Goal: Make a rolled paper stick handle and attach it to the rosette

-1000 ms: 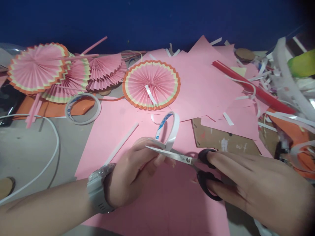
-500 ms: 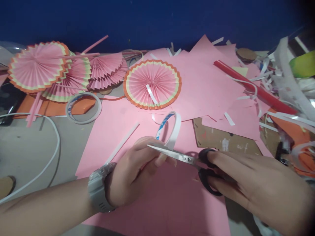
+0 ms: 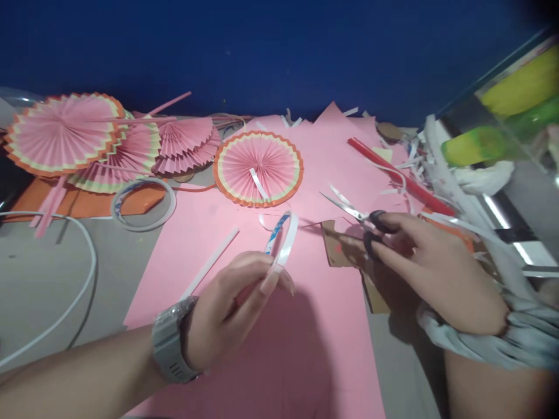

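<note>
My left hand, with a grey watch on its wrist, pinches a narrow roll of double-sided tape between thumb and fingers. The roll stands on edge, its blue-and-white core facing left. In my right hand are scissors, fingers through the black handles. The blades are slightly parted and point up-left, clear of the tape. Under both hands lies pink paper. Beyond the tape rests a round pleated paper fan with an orange rim and a white strip on it.
More pleated fans are heaped at the left, beside another tape roll and a white cable. A red rolled sheet lies at the right near white scraps. Brown cardboard sits under the scissors. A blue wall stands behind.
My right hand has drawn the scissors away from the tape, up and to the right, and the blades have parted. My left hand still holds the roll. The view has shifted rightward.
</note>
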A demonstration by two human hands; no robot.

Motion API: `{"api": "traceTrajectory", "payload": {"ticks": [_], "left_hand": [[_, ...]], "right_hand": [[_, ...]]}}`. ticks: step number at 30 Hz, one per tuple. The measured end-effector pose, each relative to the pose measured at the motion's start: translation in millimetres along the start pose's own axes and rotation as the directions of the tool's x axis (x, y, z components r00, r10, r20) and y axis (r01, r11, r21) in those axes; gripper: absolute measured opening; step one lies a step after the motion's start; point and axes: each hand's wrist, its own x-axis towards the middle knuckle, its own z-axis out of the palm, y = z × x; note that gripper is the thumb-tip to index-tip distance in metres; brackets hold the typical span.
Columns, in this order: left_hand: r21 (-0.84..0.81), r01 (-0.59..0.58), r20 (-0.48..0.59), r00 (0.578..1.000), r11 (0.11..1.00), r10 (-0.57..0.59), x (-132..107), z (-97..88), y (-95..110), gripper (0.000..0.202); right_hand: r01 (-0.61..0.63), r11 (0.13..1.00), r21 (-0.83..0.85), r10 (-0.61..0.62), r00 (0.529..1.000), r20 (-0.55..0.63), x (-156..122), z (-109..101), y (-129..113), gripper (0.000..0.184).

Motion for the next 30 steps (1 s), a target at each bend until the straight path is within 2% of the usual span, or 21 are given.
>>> {"api": "traceTrajectory", "payload": {"ticks": [2, 6, 8, 10, 11, 12, 13, 14, 17, 20, 22, 24, 27, 30], "left_hand": [[-0.019, -0.015, 0.003, 1.000, 1.000, 0.015, -0.7, -0.1, 0.0, 0.023], [-0.028, -0.044, -0.005, 0.999, 0.999, 0.044, -0.3, -0.1, -0.6, 0.025], [-0.036, -0.057, -0.016, 0.998, 0.998, 0.057, 0.3, -0.2, -0.7, 0.027], [-0.048, -0.074, -0.020, 0.997, 0.996, 0.073, 0.3, -0.4, -0.6, 0.028], [-0.054, -0.085, -0.020, 0.996, 0.995, 0.084, 0.0, -0.4, -0.5, 0.029], [-0.056, -0.097, -0.019, 0.995, 0.994, 0.096, -0.4, -0.4, -0.7, 0.029], [-0.056, -0.106, -0.019, 0.994, 0.993, 0.106, -1.0, -0.3, -1.0, 0.029], [-0.054, -0.113, -0.015, 0.994, 0.992, 0.113, -1.6, -0.2, -1.5, 0.029], [-0.046, -0.143, 0.021, 0.989, 0.989, 0.144, -3.2, 0.4, -4.2, 0.030], [-0.023, -0.218, 0.085, 0.972, 0.976, 0.219, -3.7, 1.2, -8.1, 0.031], [0.008, -0.266, 0.111, 0.958, 0.964, 0.263, -3.6, 2.2, -11.2, 0.030], [0.031, -0.288, 0.109, 0.953, 0.957, 0.283, -3.6, 3.6, -14.1, 0.030], [0.046, -0.302, 0.102, 0.950, 0.952, 0.297, -4.4, 5.3, -15.6, 0.031], [0.096, -0.333, 0.076, 0.942, 0.938, 0.327, -5.8, 4.2, -12.0, 0.026]], "right_hand": [[-0.089, 0.995, -0.044, 0.086, 0.995, -0.052, 4.6, 0.1, 1.0, 0.027], [-0.137, 0.989, -0.050, 0.127, 0.978, -0.165, 7.1, 2.6, 4.1, 0.018], [-0.066, 0.996, -0.057, 0.060, 0.992, -0.109, 7.7, 2.0, 10.1, 0.020], [0.038, 0.999, -0.026, -0.038, 0.999, 0.000, 8.9, 0.5, 17.7, 0.023], [0.034, 0.999, -0.015, -0.034, 0.999, -0.010, 9.6, -0.5, 20.4, 0.022], [0.039, 0.999, 0.010, -0.039, 0.999, 0.028, 10.2, -1.8, 21.3, 0.024], [0.025, 1.000, 0.017, -0.024, 0.998, -0.050, 10.5, -3.4, 19.6, 0.023], [0.018, 1.000, 0.002, -0.018, 0.997, -0.072, 10.5, -5.4, 15.0, 0.024], [0.044, 0.997, 0.060, -0.032, 0.983, -0.181, 8.7, -13.7, -15.0, 0.022], [0.252, 0.931, 0.264, -0.226, 0.966, -0.126, 8.0, -19.8, -54.5, 0.031], [0.440, 0.836, 0.328, -0.439, 0.895, -0.081, 10.1, -19.5, -76.5, 0.027], [0.546, 0.777, 0.313, -0.586, 0.809, 0.043, 12.8, -16.6, -92.2, 0.016], [0.597, 0.756, 0.268, -0.640, 0.761, 0.111, 13.6, -12.2, -103.3, 0.017], [0.587, 0.760, 0.280, -0.625, 0.777, 0.070, 9.5, -11.3, -99.5, 0.019]]}}
